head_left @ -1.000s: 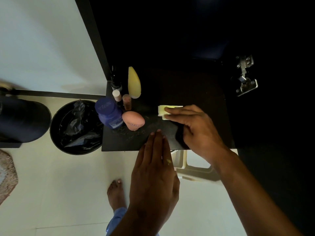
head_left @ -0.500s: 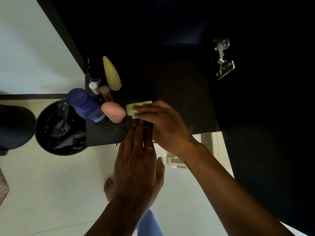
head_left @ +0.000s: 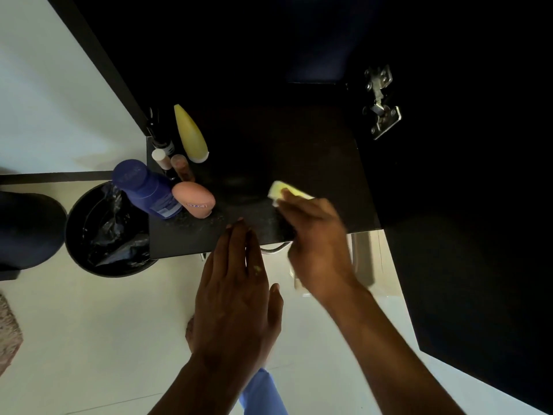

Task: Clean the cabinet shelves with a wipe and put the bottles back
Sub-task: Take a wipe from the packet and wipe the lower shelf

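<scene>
My right hand [head_left: 314,235] presses a pale yellow wipe [head_left: 279,189] flat on the dark cabinet shelf [head_left: 314,163], near its front middle. My left hand [head_left: 236,283] hovers flat with fingers together, its fingertips over the shelf's front edge, holding nothing. At the shelf's left end stand a blue bottle [head_left: 146,190], a pink bottle [head_left: 194,199], a yellow cone-shaped bottle [head_left: 190,134], a thin black bottle [head_left: 161,139] and two small tubes [head_left: 172,166]. Dusty specks lie on the shelf in front of the bottles.
A black bin with a black liner [head_left: 107,232] stands on the pale floor left of the shelf. A metal hinge [head_left: 380,103] sits on the cabinet's right wall. A white stool [head_left: 365,259] shows below the shelf edge. My bare foot [head_left: 190,330] is under my left hand.
My right hand has slid the wipe to the right along the shelf, away from the pink bottle. My left hand has stayed at the front edge.
</scene>
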Tool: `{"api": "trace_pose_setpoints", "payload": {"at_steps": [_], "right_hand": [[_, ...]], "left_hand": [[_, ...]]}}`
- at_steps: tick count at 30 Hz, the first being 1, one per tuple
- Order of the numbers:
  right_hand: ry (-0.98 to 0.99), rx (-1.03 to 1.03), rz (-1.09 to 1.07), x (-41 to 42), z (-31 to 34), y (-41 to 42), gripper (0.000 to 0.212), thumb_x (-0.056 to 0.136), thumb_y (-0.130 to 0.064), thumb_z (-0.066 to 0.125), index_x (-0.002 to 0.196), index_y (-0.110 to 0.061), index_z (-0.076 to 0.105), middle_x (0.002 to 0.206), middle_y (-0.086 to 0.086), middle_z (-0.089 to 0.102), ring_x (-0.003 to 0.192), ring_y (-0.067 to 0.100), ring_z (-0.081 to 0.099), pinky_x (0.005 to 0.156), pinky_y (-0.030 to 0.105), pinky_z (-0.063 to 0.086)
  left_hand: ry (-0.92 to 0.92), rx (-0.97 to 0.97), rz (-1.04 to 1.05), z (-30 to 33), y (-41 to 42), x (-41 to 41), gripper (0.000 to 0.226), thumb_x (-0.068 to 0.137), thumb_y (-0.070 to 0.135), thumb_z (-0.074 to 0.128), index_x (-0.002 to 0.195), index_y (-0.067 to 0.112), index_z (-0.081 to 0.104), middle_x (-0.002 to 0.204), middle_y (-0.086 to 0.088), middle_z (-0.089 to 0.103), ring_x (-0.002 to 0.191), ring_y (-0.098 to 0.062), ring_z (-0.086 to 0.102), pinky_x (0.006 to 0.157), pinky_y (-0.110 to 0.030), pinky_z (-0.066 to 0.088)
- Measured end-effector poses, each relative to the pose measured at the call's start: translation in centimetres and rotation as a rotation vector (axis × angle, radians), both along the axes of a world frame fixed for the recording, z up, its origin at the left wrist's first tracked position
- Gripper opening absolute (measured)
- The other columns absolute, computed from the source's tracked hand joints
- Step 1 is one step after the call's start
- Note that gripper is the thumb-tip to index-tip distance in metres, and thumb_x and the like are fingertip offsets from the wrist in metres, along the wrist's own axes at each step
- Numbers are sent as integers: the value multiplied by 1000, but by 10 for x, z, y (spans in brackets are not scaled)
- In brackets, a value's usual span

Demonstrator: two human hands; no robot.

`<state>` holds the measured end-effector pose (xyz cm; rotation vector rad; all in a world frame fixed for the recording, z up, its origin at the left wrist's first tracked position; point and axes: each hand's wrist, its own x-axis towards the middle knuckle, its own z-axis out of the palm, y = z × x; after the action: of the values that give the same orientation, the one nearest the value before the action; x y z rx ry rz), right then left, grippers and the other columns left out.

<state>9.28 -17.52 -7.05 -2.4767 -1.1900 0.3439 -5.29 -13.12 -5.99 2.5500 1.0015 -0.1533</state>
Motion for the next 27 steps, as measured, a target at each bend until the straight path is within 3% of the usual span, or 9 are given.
{"api": "trace_pose_setpoints", "payload": {"at_steps": [2,4,7,9,12,16,20,23,27], "right_hand": [[6,84,150,-20,-8,6,55,77,1,42,123,-6,72,134,9,66,122,25,60,106,30,47],[31,78,205,-33,-13,9,48,80,6,56,126,-3,69,137,10,64,128,28,58,106,41,51],[27,73,203,-30,-11,2,56,77,7,48,127,-6,69,138,6,64,128,25,58,106,39,50],[6,50,122,-19,-6,-12,64,75,4,38,129,-13,69,139,2,63,125,21,58,108,31,48],[0,-63,-178,1,2,-42,69,76,15,63,134,-22,64,137,2,60,122,21,60,109,23,38],[-75,-74,-302,9,1,-60,62,76,12,74,132,-12,66,132,10,66,119,33,63,101,44,52],[-75,-38,-217,-19,-5,-47,70,73,17,67,136,-14,63,135,7,63,120,27,59,107,30,42],[-26,15,-4,-47,-6,-30,65,76,2,46,137,-12,62,139,5,61,125,25,57,108,25,41],[-6,-16,193,-62,-15,-22,68,68,5,65,135,-11,64,142,2,61,130,23,55,108,29,44]], "left_hand": [[-17,-6,0,0,-1,-3,92,84,40,74,156,-1,33,159,-21,40,147,-36,41,116,-48,44],[-31,-12,8,-1,0,-7,93,83,40,77,155,0,35,158,-21,42,146,-35,43,115,-48,45],[7,6,10,-3,1,-12,96,81,39,78,155,-4,34,159,-23,40,147,-37,41,115,-49,44],[22,14,8,-4,1,-13,98,79,36,78,155,-5,33,160,-24,38,147,-38,40,116,-48,42],[29,9,16,-3,2,-13,99,79,36,77,157,-3,30,161,-23,36,148,-37,39,118,-47,40],[29,10,29,-5,0,-12,99,77,37,81,154,-4,35,158,-25,41,144,-40,45,113,-51,46],[26,15,19,-4,-1,-15,98,80,39,76,156,-3,32,160,-24,38,146,-39,41,117,-48,41],[23,31,-4,-6,1,-19,94,84,40,73,157,-3,31,161,-24,36,149,-38,37,120,-49,37],[16,37,-16,-11,7,-34,96,81,40,79,155,-2,35,161,-22,38,151,-36,36,119,-51,39]]}}
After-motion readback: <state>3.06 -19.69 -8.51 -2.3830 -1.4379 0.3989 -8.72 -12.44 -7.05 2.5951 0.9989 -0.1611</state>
